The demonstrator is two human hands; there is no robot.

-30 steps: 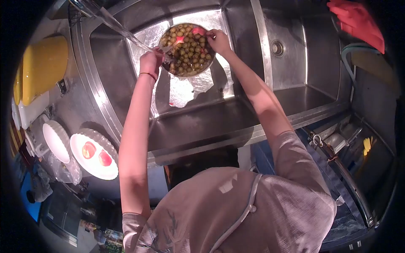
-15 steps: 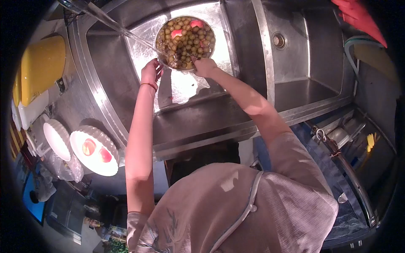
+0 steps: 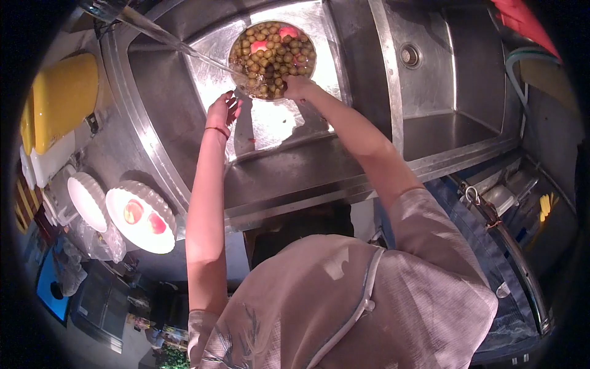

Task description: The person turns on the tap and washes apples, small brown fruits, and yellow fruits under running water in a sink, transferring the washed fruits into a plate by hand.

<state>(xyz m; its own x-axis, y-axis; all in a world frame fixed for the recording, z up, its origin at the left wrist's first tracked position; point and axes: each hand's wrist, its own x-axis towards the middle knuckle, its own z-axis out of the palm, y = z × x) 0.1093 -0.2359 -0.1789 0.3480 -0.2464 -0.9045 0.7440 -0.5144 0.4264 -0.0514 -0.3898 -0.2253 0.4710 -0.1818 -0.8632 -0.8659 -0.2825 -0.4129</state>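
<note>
A round bowl filled with small round olive-brown fruits [image 3: 276,58] and a few red pieces [image 3: 259,47] stands in the steel sink [image 3: 270,132]. Water [image 3: 215,64] runs from the faucet [image 3: 104,7] into its left side. Just below the bowl's left edge is my left hand [image 3: 224,111], its fingers apart and nothing in it. My right hand [image 3: 297,88] reaches over the bowl's lower right rim, with its fingertips hidden among the fruits.
To the left, a white fluted dish [image 3: 126,230] holds two red-yellow fruits, beside another white dish [image 3: 88,203]. Yellow boards [image 3: 64,101] stand farther back. A second basin with a drain [image 3: 410,56] lies right. Something red [image 3: 528,24] is at upper right.
My left hand has opened its fingers wider and dropped slightly away from the bowl. My right hand has shifted a little up and right at the rim. The whole view has moved slightly.
</note>
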